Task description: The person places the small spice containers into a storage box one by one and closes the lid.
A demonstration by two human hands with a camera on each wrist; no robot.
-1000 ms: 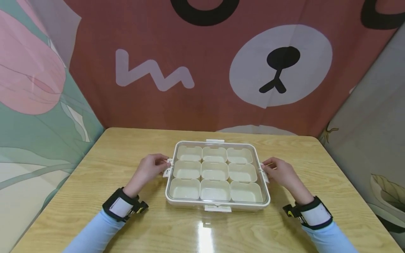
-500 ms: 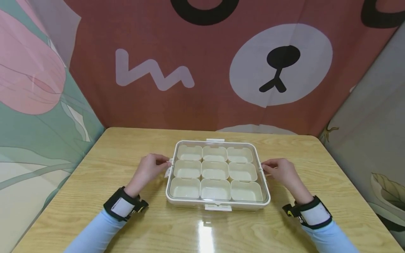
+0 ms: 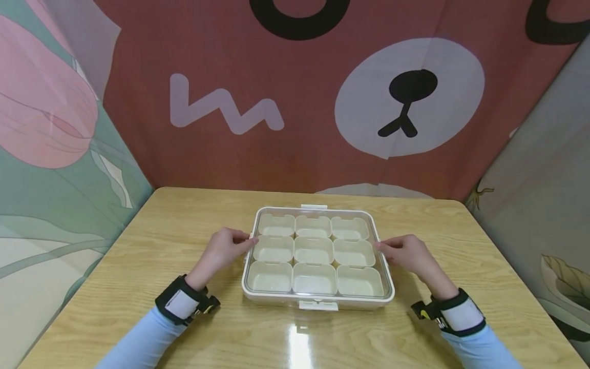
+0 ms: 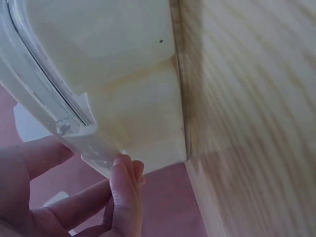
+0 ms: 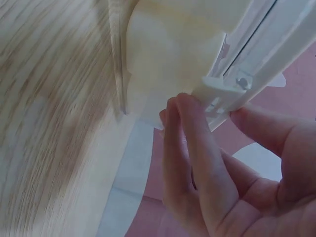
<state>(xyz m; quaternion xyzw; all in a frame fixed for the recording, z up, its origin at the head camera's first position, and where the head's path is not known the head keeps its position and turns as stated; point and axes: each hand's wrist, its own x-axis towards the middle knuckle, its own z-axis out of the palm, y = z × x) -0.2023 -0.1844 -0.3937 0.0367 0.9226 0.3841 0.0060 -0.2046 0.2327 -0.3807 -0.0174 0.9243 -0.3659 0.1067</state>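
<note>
A cream storage box with a clear lid over several small cups lies between the two hands. My left hand has its thumb on the lid's left edge, with bent fingers against the left latch in the left wrist view. Mirroring it, my right hand pinches the right edge, thumb at the lid and fingertips on the right latch. Both side latches now sit mostly hidden under the hands in the head view.
A front latch and a back latch stick out from the box. The box rests on a wooden table, which meets a brown printed cloth behind. Printed fabric also flanks both sides.
The side latches, sticking outward one second ago, are folded down against the box. My left thumb has shifted right onto the lid edge, and the right fingers have also moved inward slightly.
</note>
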